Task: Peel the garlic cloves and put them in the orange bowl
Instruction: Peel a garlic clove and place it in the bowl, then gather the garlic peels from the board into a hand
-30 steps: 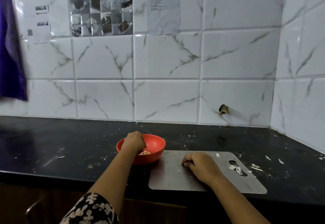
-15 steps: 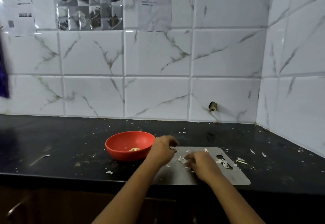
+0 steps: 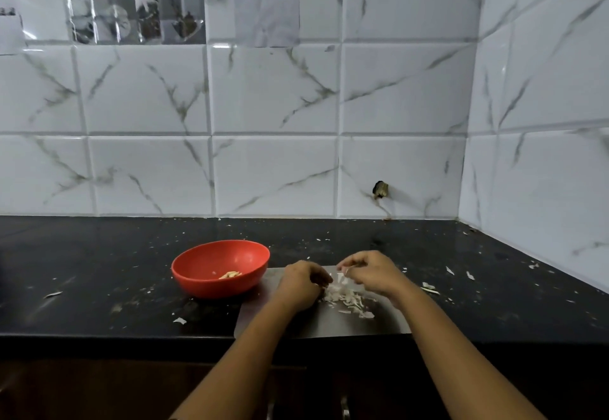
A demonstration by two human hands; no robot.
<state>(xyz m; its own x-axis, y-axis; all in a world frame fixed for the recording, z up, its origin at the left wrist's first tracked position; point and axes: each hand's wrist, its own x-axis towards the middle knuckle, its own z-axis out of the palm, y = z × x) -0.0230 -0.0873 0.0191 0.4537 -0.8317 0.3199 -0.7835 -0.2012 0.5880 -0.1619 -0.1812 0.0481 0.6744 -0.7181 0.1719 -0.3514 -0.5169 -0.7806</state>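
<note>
While the right hand [image 3: 369,274] pinches a small white bit [image 3: 343,269] over the grey board [image 3: 323,325], the left hand [image 3: 301,286] sits just beside it with curled fingers; I cannot tell what it holds. A heap of garlic skins [image 3: 346,297] lies between them. The orange bowl [image 3: 214,288], left of the board on the black counter [image 3: 99,271], has a few peeled cloves [image 3: 230,275] inside.

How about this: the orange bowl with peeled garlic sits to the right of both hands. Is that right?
No. The head view shows the orange bowl to the left of the left hand and the right hand. It does hold peeled garlic.
</note>
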